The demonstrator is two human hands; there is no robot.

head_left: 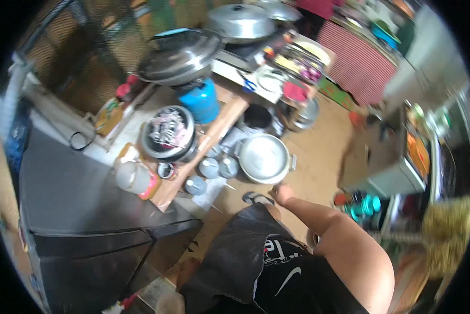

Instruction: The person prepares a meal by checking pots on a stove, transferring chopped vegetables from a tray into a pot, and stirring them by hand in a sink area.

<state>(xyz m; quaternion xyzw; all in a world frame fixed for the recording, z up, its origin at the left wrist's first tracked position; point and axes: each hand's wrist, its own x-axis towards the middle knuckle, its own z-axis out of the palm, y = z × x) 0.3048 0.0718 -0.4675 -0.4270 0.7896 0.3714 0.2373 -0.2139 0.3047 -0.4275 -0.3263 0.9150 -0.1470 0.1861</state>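
Observation:
My right hand [282, 194] hangs low in front of me with its fingers curled; whether anything is in them cannot be told. Just beyond it, a wide aluminium pot [264, 157] with two side handles stands on the floor. In this view the hand lies close below the pot's rim, and contact between them is unclear. Several grey-topped containers [209, 168] stand left of the pot, and a dark round pot [257, 117] sits behind it. My sandalled foot [258, 197] shows beside the hand. My left hand is out of view.
A wooden table [219, 129] holds a cloth-topped pot [168, 131], a plastic jug [132, 177] and a blue gas cylinder [200, 101] under a large lidded pan [182, 57]. A grey refrigerator [78, 188] stands left, a cardboard box [366, 155] right. Another person [317, 8] stands at the back.

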